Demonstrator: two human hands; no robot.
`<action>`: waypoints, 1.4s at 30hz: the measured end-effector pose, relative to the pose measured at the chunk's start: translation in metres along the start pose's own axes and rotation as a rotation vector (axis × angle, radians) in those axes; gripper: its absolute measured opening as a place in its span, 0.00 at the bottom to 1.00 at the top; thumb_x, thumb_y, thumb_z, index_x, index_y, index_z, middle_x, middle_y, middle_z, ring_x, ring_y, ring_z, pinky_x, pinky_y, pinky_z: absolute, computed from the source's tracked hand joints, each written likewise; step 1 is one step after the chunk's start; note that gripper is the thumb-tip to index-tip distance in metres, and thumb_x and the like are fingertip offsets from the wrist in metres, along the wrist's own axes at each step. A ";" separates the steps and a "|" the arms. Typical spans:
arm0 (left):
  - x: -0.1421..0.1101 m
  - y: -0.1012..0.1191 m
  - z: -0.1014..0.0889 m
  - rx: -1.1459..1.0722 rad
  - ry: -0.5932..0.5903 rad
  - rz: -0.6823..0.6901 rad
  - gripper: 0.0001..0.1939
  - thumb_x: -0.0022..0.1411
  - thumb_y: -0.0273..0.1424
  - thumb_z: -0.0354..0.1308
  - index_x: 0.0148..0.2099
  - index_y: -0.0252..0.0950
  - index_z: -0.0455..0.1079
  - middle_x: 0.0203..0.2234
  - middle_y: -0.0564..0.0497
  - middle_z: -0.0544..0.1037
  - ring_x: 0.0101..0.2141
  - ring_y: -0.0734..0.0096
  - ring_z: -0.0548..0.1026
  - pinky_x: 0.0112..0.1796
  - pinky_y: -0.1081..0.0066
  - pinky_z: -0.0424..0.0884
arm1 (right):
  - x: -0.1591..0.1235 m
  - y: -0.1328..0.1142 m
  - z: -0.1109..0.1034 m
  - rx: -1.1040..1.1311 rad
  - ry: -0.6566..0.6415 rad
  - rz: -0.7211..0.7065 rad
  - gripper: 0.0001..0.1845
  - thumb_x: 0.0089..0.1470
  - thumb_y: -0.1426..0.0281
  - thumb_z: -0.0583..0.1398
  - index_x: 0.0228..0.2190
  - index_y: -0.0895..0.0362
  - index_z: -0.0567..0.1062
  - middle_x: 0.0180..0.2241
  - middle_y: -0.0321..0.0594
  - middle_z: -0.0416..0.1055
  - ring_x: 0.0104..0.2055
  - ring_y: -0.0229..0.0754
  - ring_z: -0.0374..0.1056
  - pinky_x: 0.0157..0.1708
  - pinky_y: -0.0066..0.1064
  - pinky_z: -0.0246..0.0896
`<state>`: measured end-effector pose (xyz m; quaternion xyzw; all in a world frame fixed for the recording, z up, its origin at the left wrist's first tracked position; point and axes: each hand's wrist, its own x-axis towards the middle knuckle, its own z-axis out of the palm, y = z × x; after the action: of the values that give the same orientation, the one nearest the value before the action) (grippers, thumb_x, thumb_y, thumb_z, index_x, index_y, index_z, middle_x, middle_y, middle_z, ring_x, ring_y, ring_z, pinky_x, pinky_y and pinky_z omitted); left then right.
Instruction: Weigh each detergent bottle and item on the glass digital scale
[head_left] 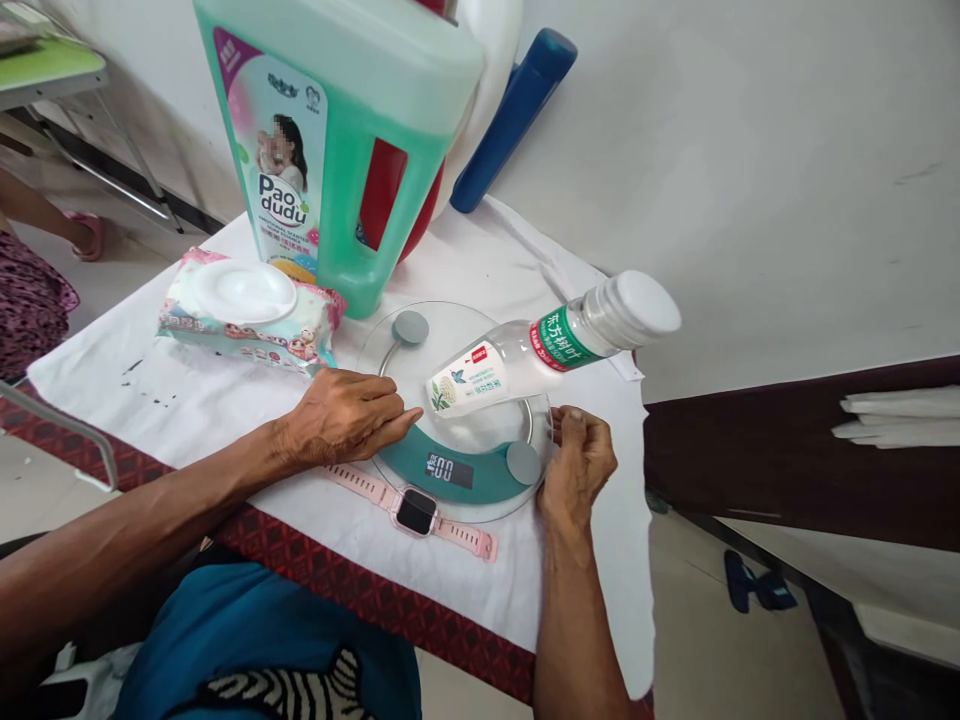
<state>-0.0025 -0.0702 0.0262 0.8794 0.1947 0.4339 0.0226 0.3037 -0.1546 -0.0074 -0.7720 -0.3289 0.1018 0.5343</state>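
The clear plastic bottle with a white cap [517, 362] was on the round glass scale with a teal panel [427, 470], between the two hands: right of the left hand [341, 415], left of the right hand [579, 465]. Its base was just beside the left fingertips, making the left the nearer hand to that end, while its long axis ran in view up and rightward to the cap, which reached above and past the right hand; it looked upright, the slant probably coming from the camera angle. The left hand was loosely folded at the scale's near-left edge, one finger extended toward the base; whether it pinched the glass could not be told. The right hand had its fingers curled at the right rim, though its grip on the scale was likewise unclear. The bottle's green band read "东方树叶"; the scale's display [450, 470] faced away, its upside-down digits resembling zeros. Behind stood a large green translucent plastic jug [349, 170], labelled "Pao dudu" and "SCENTED SOAP ESSENCE". The writing on the pink-and-white soft pack with a white oval lid [247, 340] was unreadable, and the pink-strapped watch [416, 511] before the scale showed a dark screen.
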 end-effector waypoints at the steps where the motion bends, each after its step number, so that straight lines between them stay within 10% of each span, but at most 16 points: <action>1: 0.000 0.000 0.000 0.000 0.002 0.001 0.24 0.78 0.31 0.55 0.25 0.38 0.62 0.18 0.57 0.67 0.19 0.77 0.63 0.21 0.68 0.57 | 0.000 0.000 0.000 0.006 -0.002 0.001 0.28 0.58 0.43 0.61 0.39 0.56 0.78 0.38 0.43 0.79 0.42 0.48 0.74 0.47 0.43 0.67; 27: -0.004 -0.002 0.002 0.030 0.007 -0.003 0.25 0.77 0.31 0.57 0.23 0.37 0.64 0.18 0.58 0.66 0.18 0.77 0.61 0.20 0.67 0.53 | -0.003 -0.003 0.002 0.080 0.014 -0.015 0.26 0.55 0.45 0.63 0.37 0.56 0.76 0.37 0.43 0.78 0.42 0.48 0.75 0.45 0.42 0.68; 32: -0.006 -0.001 0.003 0.041 -0.012 -0.001 0.26 0.79 0.33 0.53 0.24 0.37 0.65 0.18 0.57 0.68 0.18 0.77 0.64 0.21 0.67 0.55 | -0.012 -0.051 -0.001 0.205 0.054 -0.201 0.25 0.58 0.46 0.64 0.41 0.55 0.76 0.42 0.43 0.78 0.50 0.51 0.76 0.50 0.45 0.69; 36: -0.006 0.003 0.003 0.020 -0.037 -0.005 0.26 0.80 0.33 0.50 0.26 0.37 0.67 0.20 0.56 0.70 0.19 0.76 0.67 0.22 0.68 0.60 | -0.020 -0.106 0.009 0.312 -0.195 -0.348 0.27 0.58 0.48 0.67 0.50 0.54 0.76 0.50 0.44 0.77 0.57 0.52 0.74 0.60 0.50 0.65; 42: -0.006 0.006 0.003 -0.008 0.008 -0.031 0.26 0.81 0.33 0.47 0.27 0.37 0.67 0.20 0.55 0.71 0.20 0.76 0.68 0.23 0.70 0.63 | -0.029 -0.150 0.045 0.262 -0.284 -0.325 0.29 0.52 0.52 0.73 0.49 0.55 0.79 0.45 0.44 0.80 0.45 0.49 0.76 0.48 0.43 0.71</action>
<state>-0.0019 -0.0780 0.0210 0.8745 0.2066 0.4377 0.0319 0.1988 -0.1066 0.1025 -0.6111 -0.5046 0.1638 0.5874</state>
